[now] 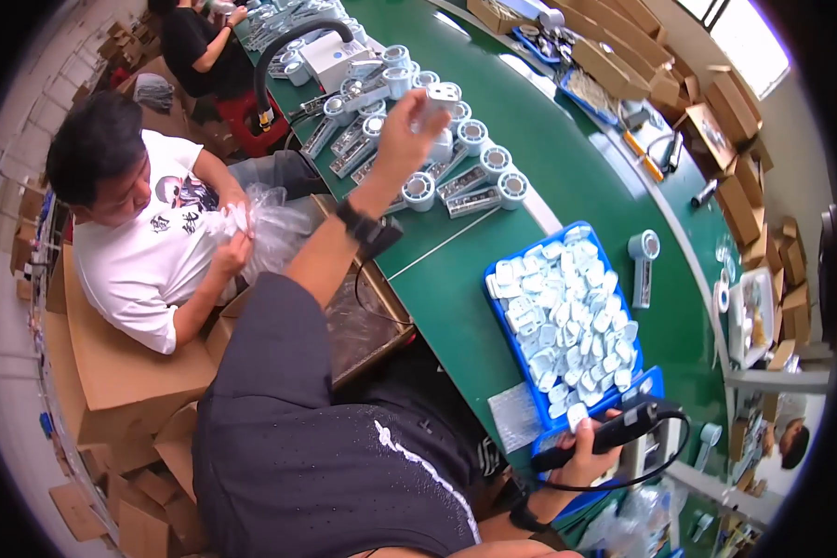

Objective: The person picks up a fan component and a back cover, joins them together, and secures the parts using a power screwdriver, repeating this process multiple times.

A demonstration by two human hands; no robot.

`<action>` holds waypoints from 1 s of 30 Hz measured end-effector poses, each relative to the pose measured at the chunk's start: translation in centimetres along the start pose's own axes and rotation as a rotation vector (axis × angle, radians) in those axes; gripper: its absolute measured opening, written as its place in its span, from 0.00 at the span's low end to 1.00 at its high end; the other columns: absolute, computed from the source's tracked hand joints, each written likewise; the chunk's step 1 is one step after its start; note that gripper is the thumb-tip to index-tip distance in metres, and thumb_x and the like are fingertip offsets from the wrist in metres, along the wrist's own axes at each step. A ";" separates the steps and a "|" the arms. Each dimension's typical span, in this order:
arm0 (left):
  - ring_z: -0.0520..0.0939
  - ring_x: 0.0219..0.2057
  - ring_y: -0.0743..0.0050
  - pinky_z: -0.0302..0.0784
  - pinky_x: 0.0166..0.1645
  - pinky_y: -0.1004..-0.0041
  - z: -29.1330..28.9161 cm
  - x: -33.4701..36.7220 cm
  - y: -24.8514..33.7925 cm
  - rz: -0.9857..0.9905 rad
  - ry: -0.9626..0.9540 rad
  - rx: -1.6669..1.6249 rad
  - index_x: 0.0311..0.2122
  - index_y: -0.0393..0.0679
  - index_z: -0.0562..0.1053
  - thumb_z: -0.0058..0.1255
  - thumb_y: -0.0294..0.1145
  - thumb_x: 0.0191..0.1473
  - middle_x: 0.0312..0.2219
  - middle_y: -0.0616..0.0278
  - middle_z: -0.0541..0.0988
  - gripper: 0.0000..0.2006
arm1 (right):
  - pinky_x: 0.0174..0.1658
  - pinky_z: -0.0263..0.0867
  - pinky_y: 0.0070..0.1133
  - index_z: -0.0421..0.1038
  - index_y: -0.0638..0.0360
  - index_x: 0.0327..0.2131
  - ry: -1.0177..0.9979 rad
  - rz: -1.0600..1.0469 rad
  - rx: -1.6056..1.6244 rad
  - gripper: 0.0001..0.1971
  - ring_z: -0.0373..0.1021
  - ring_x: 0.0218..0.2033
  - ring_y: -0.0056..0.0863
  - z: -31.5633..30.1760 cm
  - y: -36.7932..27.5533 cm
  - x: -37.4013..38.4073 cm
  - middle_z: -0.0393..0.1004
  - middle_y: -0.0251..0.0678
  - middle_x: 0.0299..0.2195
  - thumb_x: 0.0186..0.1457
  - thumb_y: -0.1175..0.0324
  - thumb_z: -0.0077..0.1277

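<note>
While pinching pale device [444, 94] with left hand [407, 144] beyond blue tray [514, 352], gripping black tool [617, 430] and white piece [577, 414] with right hand [586, 458] at tray's near end. Device likely light, stiff, slippery; grip by sides.

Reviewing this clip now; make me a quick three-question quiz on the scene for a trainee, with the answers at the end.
1. Which of the camera wearer's hands holds the black corded tool?
2. What lies on the table just to the right of the large blue tray?
A) a red cup
B) a pale blue device with a round head
C) a pair of scissors
3. True or false: the person in the white T-shirt is holding a cardboard box.

Key:
1. The right hand.
2. B.
3. False; that person is holding clear plastic.
</note>
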State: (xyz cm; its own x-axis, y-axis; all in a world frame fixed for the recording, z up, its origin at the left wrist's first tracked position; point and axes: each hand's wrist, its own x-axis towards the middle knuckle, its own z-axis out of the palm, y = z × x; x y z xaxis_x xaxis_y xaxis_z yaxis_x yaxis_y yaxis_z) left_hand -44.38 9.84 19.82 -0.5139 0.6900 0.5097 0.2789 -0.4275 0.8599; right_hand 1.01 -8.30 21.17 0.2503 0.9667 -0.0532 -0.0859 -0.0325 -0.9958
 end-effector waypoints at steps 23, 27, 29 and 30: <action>0.75 0.30 0.54 0.68 0.35 0.64 28.6 -38.5 6.1 -0.042 -1.227 -0.425 0.39 0.36 0.72 0.48 0.50 0.52 0.28 0.53 0.75 0.23 | 0.26 0.65 0.23 0.64 0.58 0.45 0.178 -0.438 0.087 0.22 0.66 0.20 0.24 -15.6 7.7 5.1 0.69 0.34 0.23 0.54 0.56 0.60; 0.76 0.27 0.53 0.69 0.32 0.64 30.0 -39.6 3.6 -0.051 -1.280 -0.485 0.38 0.36 0.73 0.45 0.54 0.54 0.27 0.53 0.75 0.25 | 0.26 0.65 0.27 0.66 0.54 0.42 0.256 -0.614 0.024 0.25 0.64 0.19 0.27 -18.5 5.0 10.1 0.69 0.37 0.22 0.55 0.43 0.54; 0.76 0.26 0.53 0.69 0.31 0.63 30.0 -39.8 2.4 -0.076 -1.273 -0.463 0.38 0.36 0.73 0.45 0.55 0.55 0.27 0.54 0.75 0.26 | 0.26 0.64 0.28 0.66 0.52 0.43 0.298 -0.595 -0.045 0.25 0.64 0.19 0.26 -19.1 5.9 11.6 0.69 0.37 0.22 0.54 0.41 0.53; 0.77 0.26 0.53 0.70 0.31 0.64 30.1 -39.9 1.9 -0.067 -1.259 -0.477 0.38 0.36 0.73 0.44 0.56 0.55 0.27 0.53 0.76 0.27 | 0.26 0.64 0.28 0.66 0.52 0.44 0.290 -0.547 -0.034 0.26 0.64 0.19 0.26 -19.5 6.3 11.9 0.69 0.37 0.22 0.54 0.41 0.54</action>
State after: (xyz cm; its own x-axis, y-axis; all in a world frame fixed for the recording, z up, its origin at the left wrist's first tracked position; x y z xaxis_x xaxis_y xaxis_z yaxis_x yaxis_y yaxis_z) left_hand 1.12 -0.94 1.96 0.6447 0.6707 0.3669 -0.1566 -0.3539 0.9221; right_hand 22.25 -1.91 12.79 0.5018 0.7374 0.4523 0.1589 0.4354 -0.8861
